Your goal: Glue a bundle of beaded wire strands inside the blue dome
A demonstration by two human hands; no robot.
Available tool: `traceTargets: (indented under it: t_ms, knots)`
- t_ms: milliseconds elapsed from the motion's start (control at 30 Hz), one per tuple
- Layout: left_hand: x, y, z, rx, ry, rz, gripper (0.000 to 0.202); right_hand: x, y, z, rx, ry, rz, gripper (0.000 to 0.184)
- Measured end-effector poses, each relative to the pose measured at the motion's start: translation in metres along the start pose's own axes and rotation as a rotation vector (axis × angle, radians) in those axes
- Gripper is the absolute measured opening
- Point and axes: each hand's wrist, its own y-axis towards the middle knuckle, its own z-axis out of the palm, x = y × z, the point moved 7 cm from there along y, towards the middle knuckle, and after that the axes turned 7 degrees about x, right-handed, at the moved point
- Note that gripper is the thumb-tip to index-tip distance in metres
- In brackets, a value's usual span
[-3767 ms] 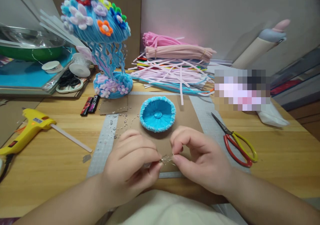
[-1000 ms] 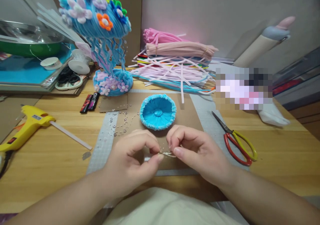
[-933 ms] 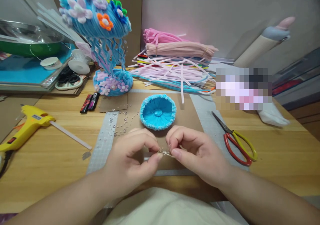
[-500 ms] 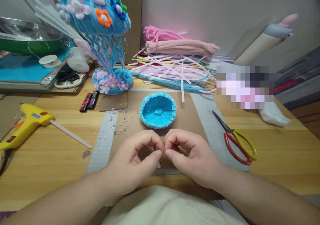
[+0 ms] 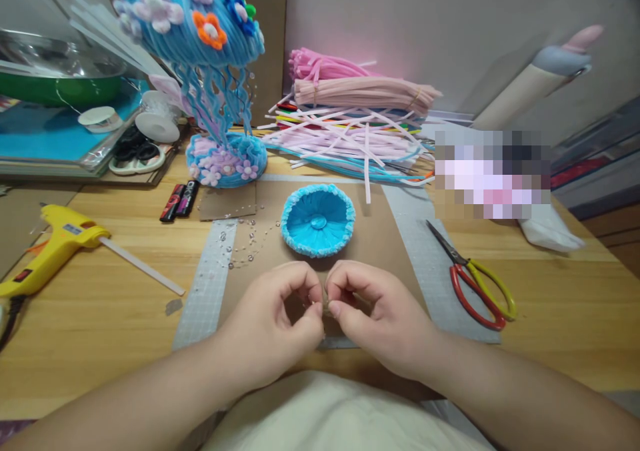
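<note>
My left hand (image 5: 273, 321) and my right hand (image 5: 380, 311) are side by side above the brown card (image 5: 385, 244), fingertips pinched together and touching. Between them they pinch a small clear beaded strand, almost fully hidden by the fingers. Just beyond my fingers lies a blue fuzzy bowl-shaped piece (image 5: 318, 219), open side up. A loose string of clear beads (image 5: 240, 244) lies on the card to its left.
A blue jellyfish-like model with coloured flowers (image 5: 210, 71) stands at the back left. Heaped pink and white fuzzy sticks (image 5: 355, 117) lie behind. Red-handled scissors (image 5: 473, 281) rest to the right, a yellow glue gun (image 5: 55, 244) to the left. A grey cutting mat (image 5: 210, 284) lies under the card.
My two hands have closed in until the fingertips meet. The small shiny strand that showed between them is now nearly covered. The view has shifted slightly.
</note>
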Motion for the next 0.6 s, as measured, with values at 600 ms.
traceTargets:
  t_ms: [600]
  knots:
    - [0.013, 0.000, 0.008, 0.093, -0.364, -0.136, 0.007, -0.011, 0.002, 0.004, 0.049, 0.321, 0.108, 0.008]
